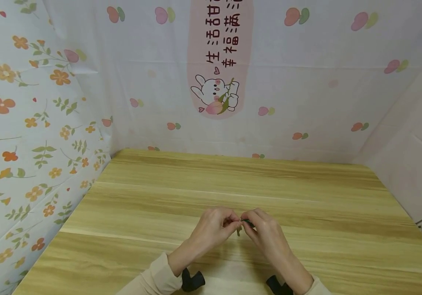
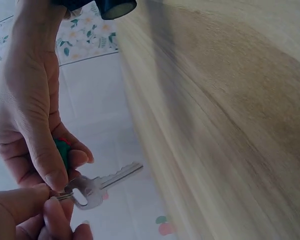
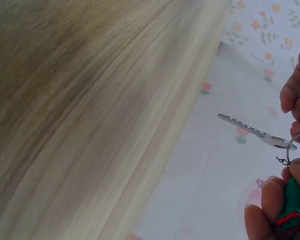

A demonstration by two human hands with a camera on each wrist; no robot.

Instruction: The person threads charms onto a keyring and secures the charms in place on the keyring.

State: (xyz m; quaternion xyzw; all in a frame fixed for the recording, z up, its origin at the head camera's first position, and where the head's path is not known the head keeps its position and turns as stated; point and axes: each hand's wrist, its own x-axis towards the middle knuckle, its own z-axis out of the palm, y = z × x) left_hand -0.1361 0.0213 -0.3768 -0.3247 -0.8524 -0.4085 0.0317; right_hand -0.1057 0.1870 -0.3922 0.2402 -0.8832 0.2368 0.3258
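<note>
My two hands meet over the front middle of the table. Between the fingers and thumb of my left hand (image 1: 213, 226) is a thin metal key ring (image 3: 289, 151), pinched at its edge. From the ring hangs a silver key (image 2: 121, 174), its toothed blade pointing away from the fingers. My right hand (image 1: 269, 233) grips a green keychain charm (image 3: 294, 196) with red parts, right beside the ring. A small dark metal link sits between charm and ring in the right wrist view. Fingers hide part of the charm and part of the ring.
The wood-grain table (image 1: 181, 180) stretches out under and beyond both hands. White cloth (image 1: 306, 90) with printed fruit and a rabbit hangs behind it, and flowered cloth (image 1: 41, 135) on the left. Black wrist camera mounts (image 1: 193, 281) show below the hands.
</note>
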